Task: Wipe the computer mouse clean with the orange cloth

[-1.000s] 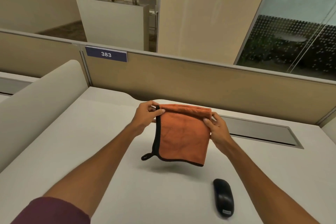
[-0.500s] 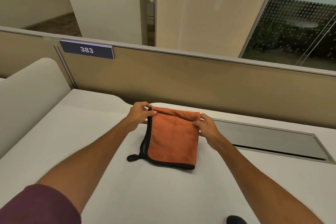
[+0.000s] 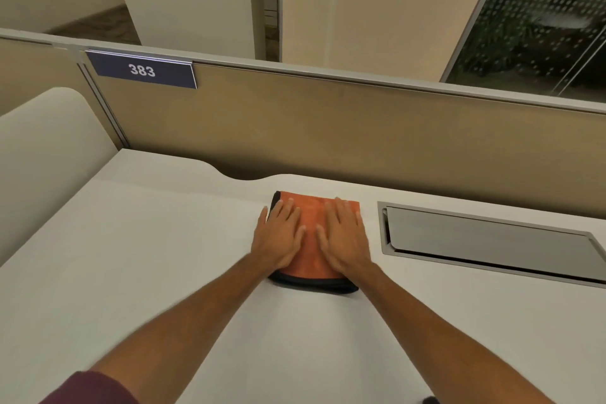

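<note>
The orange cloth (image 3: pixel 310 252), edged in black, lies folded flat on the white desk (image 3: pixel 147 256). Both of my hands rest palm down on it with fingers spread. My left hand (image 3: pixel 278 239) covers its left half and my right hand (image 3: pixel 344 239) covers its right half. Neither hand grips anything. Only a dark sliver of the computer mouse (image 3: pixel 429 400) shows at the bottom edge of the view, below my right forearm.
A grey metal cable flap (image 3: pixel 485 239) is set into the desk right of the cloth. A beige partition (image 3: pixel 328 128) with a "383" plate (image 3: pixel 142 70) runs along the back. A cream rounded divider (image 3: pixel 42 154) stands at the left.
The cloth, held up by its top corners a second ago, has come down onto the desk. Both hands let go of the corners and now lie flat on it. The view has tilted up.
</note>
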